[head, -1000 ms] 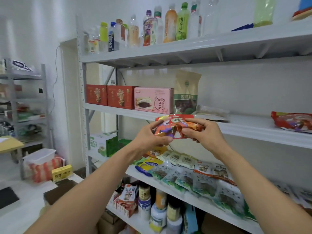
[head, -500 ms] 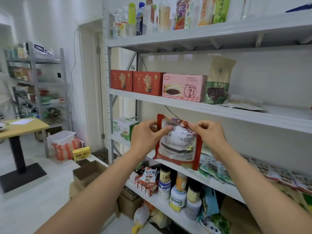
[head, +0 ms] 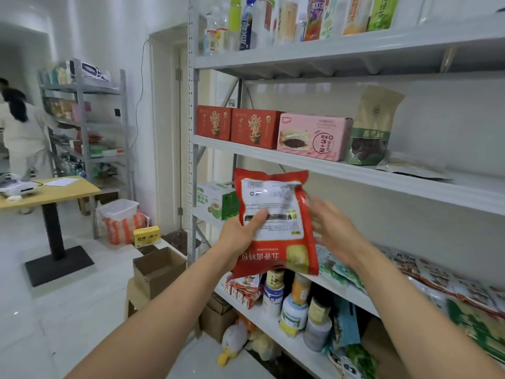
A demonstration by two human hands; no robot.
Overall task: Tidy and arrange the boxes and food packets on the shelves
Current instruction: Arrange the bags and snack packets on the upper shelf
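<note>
L hand point(head: 240, 236) grips a red packet point(head: 273, 222) from its left side, thumb pressed across the white label on the front, fingers curled round behind. The packet is held up in the air in front of the rack, roughly upright but w/ its print upside down. R hand point(head: 332, 228) is just right of the packet, fingers loose and spread, holding nothing. It's blurred, so can't tell if the fingertips touch the packet's edge.

Just above both hands runs a shelf point(head: 328, 170). On it, above the L hand, are two red boxes point(head: 254, 128) side by side, then a pink box point(head: 314, 136) right against them. A brown-and-green pouch point(head: 374, 127) stands upright above the R hand, and a flat clear bag point(head: 410, 168) lies further right. Higher still, bottles point(head: 311, 20) stand in a row.

Behind the L hand sits a white-and-green box point(head: 216, 199) at the rack's end. Below the hands are jars point(head: 295, 310) and small red packs point(head: 243, 289). Right of the R hand, food packets point(head: 437, 277) lie overlapped along a lower shelf.

Well left of the L hand: an open cardboard box point(head: 158, 266) and a yellow box point(head: 146, 236) on the floor. Further left are a desk point(head: 49, 191) w/ paper on it and another person point(head: 21, 132) in white by a second rack point(head: 82, 119).
</note>
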